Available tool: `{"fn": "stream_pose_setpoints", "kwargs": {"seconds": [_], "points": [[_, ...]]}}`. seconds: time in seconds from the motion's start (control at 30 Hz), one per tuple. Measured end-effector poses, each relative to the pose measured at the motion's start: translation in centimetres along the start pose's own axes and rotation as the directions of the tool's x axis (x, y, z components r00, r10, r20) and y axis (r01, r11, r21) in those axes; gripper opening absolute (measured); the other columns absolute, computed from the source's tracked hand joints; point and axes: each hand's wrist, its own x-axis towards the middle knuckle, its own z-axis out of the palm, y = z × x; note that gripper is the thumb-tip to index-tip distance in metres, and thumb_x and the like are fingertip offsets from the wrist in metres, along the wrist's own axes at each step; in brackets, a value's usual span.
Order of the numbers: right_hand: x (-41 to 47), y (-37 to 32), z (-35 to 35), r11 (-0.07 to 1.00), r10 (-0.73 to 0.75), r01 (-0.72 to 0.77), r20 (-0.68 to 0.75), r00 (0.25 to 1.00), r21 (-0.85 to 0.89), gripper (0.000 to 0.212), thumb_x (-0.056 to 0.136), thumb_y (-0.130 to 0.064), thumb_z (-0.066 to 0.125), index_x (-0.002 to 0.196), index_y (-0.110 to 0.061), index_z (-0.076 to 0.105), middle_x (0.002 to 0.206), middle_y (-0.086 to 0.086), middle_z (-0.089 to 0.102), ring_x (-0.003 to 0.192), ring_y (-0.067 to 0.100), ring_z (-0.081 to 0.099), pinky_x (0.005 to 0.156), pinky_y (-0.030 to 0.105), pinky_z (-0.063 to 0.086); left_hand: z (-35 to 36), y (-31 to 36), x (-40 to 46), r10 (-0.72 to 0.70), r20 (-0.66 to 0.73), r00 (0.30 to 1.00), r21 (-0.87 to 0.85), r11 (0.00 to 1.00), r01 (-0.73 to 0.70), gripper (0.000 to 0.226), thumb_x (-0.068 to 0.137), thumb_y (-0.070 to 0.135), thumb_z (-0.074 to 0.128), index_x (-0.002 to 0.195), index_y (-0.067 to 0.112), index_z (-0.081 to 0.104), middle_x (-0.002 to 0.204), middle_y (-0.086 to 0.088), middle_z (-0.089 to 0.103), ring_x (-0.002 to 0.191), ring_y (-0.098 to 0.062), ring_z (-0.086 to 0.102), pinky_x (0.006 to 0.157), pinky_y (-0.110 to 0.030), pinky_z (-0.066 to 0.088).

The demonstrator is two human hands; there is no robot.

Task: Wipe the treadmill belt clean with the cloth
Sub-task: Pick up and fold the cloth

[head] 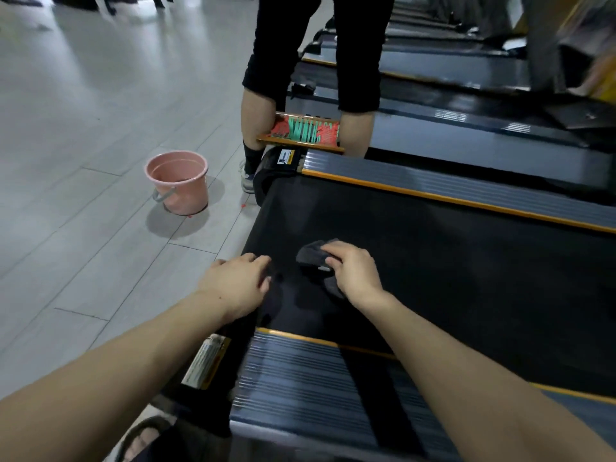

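Dark cloth (313,255) under right hand (355,270) (mid-belt (450,261)), left hand (238,283) at edge

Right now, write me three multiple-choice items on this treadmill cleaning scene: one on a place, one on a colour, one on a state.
1. Where does the bucket stand?
A. on the belt
B. on the floor beside the treadmill
C. on the side rail

2. What colour is the bucket?
A. pink
B. blue
C. white

3. What is the right hand doing?
A. hanging idle
B. gripping the bucket handle
C. holding the dark cloth on the treadmill belt

Answers:
1. B: it sits on the grey floor left of the belt's end.
2. A: its wall and rim are pink.
3. C: the fingers curl over the cloth against the black belt, while the left hand rests at the belt's edge.
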Motion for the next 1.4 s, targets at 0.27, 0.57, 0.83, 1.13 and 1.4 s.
{"fn": "stream_pose_setpoints", "kwargs": {"seconds": [0.27, 0.57, 0.83, 1.13, 1.4], "points": [[-12.6, -5.7, -9.4, 0.918, -0.04, 0.103, -0.17, 0.985, 0.383, 0.028, 0.084, -0.011, 0.076, 0.109, -0.024, 0.076, 0.111, -0.018, 0.07, 0.109, -0.009, 0.061, 0.095, 0.009, 0.042, -2.8, 6.7, -7.1, -0.12, -0.145, 0.982, -0.687, 0.727, -0.012, 0.031, 0.097, 0.044, 0.062, 0.123, 0.028, 0.066, 0.11, 0.01, 0.072, 0.102, -0.005, 0.066, 0.096, -0.03, 0.051], [-23.2, -5.8, -10.2, 0.905, -0.111, 0.236, -0.337, 0.935, 0.355, 0.024, 0.078, -0.002, 0.079, 0.098, -0.015, 0.075, 0.112, -0.012, 0.07, 0.112, 0.004, 0.063, 0.097, 0.019, 0.046, -2.5, 14.2, -12.9, 0.012, -0.115, 0.993, -0.878, 0.467, -0.107, 0.04, 0.075, 0.042, 0.078, 0.113, 0.031, 0.072, 0.103, 0.012, 0.077, 0.102, -0.006, 0.07, 0.095, -0.037, 0.056], [-26.3, -3.3, -11.4, 0.823, 0.19, -0.057, -0.18, 0.965, 0.565, 0.044, 0.09, -0.022, 0.07, 0.129, -0.037, 0.054, 0.126, -0.015, 0.06, 0.123, 0.002, 0.055, 0.103, 0.027, 0.046, -2.9, 15.5, -14.9, 0.06, -0.169, 0.984, -0.903, 0.39, -0.179, 0.026, 0.081, 0.013, 0.081, 0.099, 0.031, 0.076, 0.097, 0.006, 0.077, 0.097, -0.015, 0.072, 0.091, -0.043, 0.058], [-26.1, -4.3, -12.4, 0.713, 0.259, -0.132, -0.084, 0.962, 0.688, 0.01, 0.098, -0.02, 0.061, 0.094, -0.021, 0.07, 0.09, 0.007, 0.072, 0.086, 0.016, 0.067, 0.077, 0.034, 0.055, -4.1, 14.9, -15.4, 0.161, -0.184, 0.97, -0.863, 0.446, -0.238, 0.034, 0.083, 0.02, 0.083, 0.109, 0.037, 0.07, 0.095, 0.01, 0.073, 0.091, -0.007, 0.069, 0.083, -0.027, 0.053], [-25.2, -5.1, -12.7, 0.948, -0.031, 0.076, -0.15, 0.988, 0.309, 0.007, 0.095, -0.034, 0.062, 0.098, -0.031, 0.067, 0.097, -0.015, 0.067, 0.097, 0.007, 0.063, 0.082, 0.032, 0.051, -3.4, 14.6, -15.0, 0.179, -0.236, 0.955, -0.78, 0.552, -0.295, 0.014, 0.089, 0.026, 0.077, 0.097, 0.037, 0.076, 0.094, 0.012, 0.072, 0.093, -0.008, 0.067, 0.088, -0.032, 0.053]]}}
